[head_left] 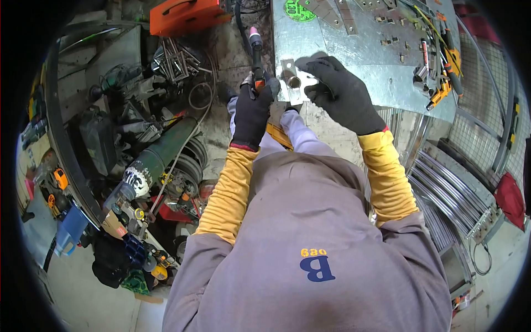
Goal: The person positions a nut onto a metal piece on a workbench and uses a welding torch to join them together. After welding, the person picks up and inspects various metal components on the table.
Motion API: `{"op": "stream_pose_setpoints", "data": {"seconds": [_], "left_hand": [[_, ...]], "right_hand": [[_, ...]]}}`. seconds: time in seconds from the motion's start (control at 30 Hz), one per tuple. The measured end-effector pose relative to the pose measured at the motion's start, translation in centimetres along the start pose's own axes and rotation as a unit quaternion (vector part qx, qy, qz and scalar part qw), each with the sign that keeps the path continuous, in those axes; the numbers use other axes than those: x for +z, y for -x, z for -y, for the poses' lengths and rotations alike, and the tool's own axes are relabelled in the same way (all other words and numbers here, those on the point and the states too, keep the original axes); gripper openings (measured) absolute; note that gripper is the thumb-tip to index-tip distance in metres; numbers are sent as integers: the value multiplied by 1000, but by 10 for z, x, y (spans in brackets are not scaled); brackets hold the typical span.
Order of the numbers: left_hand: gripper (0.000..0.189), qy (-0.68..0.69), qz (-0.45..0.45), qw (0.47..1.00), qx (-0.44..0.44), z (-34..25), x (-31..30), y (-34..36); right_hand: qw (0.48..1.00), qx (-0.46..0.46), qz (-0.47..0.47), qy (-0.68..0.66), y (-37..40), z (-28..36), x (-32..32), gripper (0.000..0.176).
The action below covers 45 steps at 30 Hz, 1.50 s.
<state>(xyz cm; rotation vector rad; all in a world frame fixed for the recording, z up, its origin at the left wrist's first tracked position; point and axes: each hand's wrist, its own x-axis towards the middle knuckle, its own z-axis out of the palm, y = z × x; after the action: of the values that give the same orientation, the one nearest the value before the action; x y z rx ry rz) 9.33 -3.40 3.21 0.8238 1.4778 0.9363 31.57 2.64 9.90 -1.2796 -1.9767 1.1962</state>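
Observation:
My left hand (pixel 256 110), in a black glove, is wrapped round a welding torch (pixel 256 55) whose pink nozzle points away from me. Near the table's front edge lies a flat metal plate with a short round tube (pixel 293 82) on it. My right hand (pixel 340 94), also gloved in black, is just right of this piece, its thumb and fingers apart with nothing visible between them. The metal table (pixel 354 55) is under the piece.
Flat strips (pixel 347 16), small metal parts and a yellow-black tool (pixel 440 95) lie on the table. An orange case (pixel 185 15) is at the top left. A green gas cylinder (pixel 160 152) lies left of me; a rack of metal tubes (pixel 451 185) stands right.

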Motion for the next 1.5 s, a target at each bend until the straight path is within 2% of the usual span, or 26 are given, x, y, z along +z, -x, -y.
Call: {"op": "stream_pose_setpoints", "data": {"seconds": [0.07, 0.1, 0.2, 0.23, 0.27, 0.33, 0.5, 0.6, 0.67, 0.8, 0.9, 1.03, 1.1, 1.2, 1.43, 1.5], "left_hand": [[27, -5, -5, 1000, 22, 0, 2, -1], [26, 31, -7, 999, -13, -1, 3, -1], [30, 33, -15, 999, -33, -5, -2, 0], [30, -3, 0, 1000, 19, -2, -4, -1], [30, -4, -1, 1000, 20, -1, -5, -1], [29, 45, -18, 998, -38, -3, -2, -2], [24, 62, -12, 997, -44, 4, 0, -5], [23, 21, -14, 999, -25, 2, -1, -2], [24, 1, -10, 998, -62, 2, -3, -2], [27, -13, -7, 1000, 18, -10, 1, 2], [26, 13, -11, 1000, -19, -7, 0, 0], [26, 3, -14, 1000, -21, 5, -4, -4], [33, 33, -12, 998, -57, 7, -7, -6], [26, 26, -14, 999, -25, 7, -2, -4], [26, 21, -19, 999, -19, 8, -3, -6], [26, -36, -26, 999, -16, 9, -4, -7]], "right_hand": [[999, -3, -8, -36, 2, -8, 4, 52], [999, -5, -12, -40, 3, -10, 5, 51], [998, 20, -9, -55, 5, -14, 7, 48], [999, 12, -15, -47, 5, -15, 7, 48], [999, 4, -22, -39, 5, -16, 7, 47], [999, 13, -18, -29, 4, -15, 5, 45], [996, -3, -36, -78, 3, -15, 7, 41], [999, -5, -32, -2, 2, -9, 2, 37], [999, 2, -35, -6, 2, -5, 0, 34], [999, 33, -18, 0, 0, -3, -2, 33], [999, 29, -31, -1, 0, -4, -2, 32], [999, 26, -38, 2, 1, -6, -1, 29], [999, 30, -40, 0, 0, -6, 0, 28], [997, 38, -49, -34, -2, -7, 1, 27], [997, 55, -45, -40, -2, -13, 2, 25], [995, 73, -46, -47, -1, -13, 2, 25]]}}
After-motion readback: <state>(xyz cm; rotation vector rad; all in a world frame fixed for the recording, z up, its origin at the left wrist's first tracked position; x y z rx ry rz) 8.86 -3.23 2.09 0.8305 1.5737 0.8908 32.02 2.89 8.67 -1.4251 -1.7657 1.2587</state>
